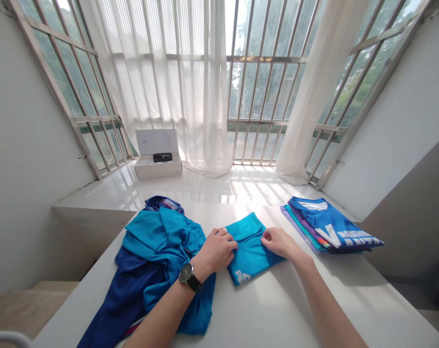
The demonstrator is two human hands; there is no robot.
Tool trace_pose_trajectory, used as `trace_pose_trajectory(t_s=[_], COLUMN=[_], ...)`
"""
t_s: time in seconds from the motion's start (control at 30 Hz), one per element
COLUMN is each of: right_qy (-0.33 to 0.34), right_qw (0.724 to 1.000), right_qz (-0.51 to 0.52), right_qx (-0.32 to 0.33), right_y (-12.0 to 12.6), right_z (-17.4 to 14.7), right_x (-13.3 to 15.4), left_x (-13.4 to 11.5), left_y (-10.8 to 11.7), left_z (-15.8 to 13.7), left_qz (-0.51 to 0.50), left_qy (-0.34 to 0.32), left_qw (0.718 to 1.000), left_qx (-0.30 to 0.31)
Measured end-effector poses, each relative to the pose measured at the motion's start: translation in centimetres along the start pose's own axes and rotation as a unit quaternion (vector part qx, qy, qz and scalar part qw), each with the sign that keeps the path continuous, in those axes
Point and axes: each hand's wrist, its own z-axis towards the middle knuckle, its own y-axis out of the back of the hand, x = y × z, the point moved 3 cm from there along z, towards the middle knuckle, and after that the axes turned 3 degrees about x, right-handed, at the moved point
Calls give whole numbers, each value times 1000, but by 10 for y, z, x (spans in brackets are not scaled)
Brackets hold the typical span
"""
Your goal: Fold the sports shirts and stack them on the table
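Observation:
A bright blue garment with white lettering (253,256) lies folded into a small bundle on the white table. My left hand (217,249), with a black watch on its wrist, has its fingers curled over the bundle's left edge. My right hand (277,241) pinches the fabric at the bundle's right side. To the left is a loose heap of clothes, a teal garment (161,241) on top of a dark blue one (132,290). On the right sits a stack of folded shirts, a blue shirt with white print (324,220) uppermost.
A white tiled window ledge (208,186) runs behind the table (262,314). On it stands an open white box (158,169) with a black device (162,157) in it. Sheer curtains (190,87) hang before the barred window.

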Motion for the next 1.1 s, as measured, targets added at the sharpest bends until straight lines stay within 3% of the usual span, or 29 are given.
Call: trace_pose_trajectory(t_s=[0.07, 0.13, 0.17, 0.27, 0.33, 0.53, 0.73, 0.97, 1.1], right_qy=[29, 51, 52, 14, 8, 118, 135, 135, 128], right_qw=[990, 979, 984, 986, 978, 991, 988, 982, 978], right_qz=[82, 139, 140, 84, 55, 21, 56, 121, 141], right_qx=[113, 143, 97, -143, -203, -67, -40, 58, 81], right_y=[-1, 4, 9, 25, 23, -5, -1, -5, -4], right_z=[-7, -11, -10, -7, -6, -6, -9, -11, -13], right_x=[4, 2, -2, -16, -17, 2, 2, -2, -6], left_x=[8, 12, 14, 13, 12, 11, 13, 15, 16], left_y=[8, 11, 11, 5, 0, -7, -9, -10, -10], left_z=[-2, -3, -3, -1, 0, 2, 2, 2, 2], left_qz=[7, 8, 9, 0, -16, -37, -35, -52, -68], left_qy=[23, 41, 44, 38, 31, 25, 60, 69, 68], left_qw=[1000, 999, 999, 999, 999, 999, 997, 996, 995], left_qx=[-4, -10, -11, -7, -7, -16, -17, -16, -10])
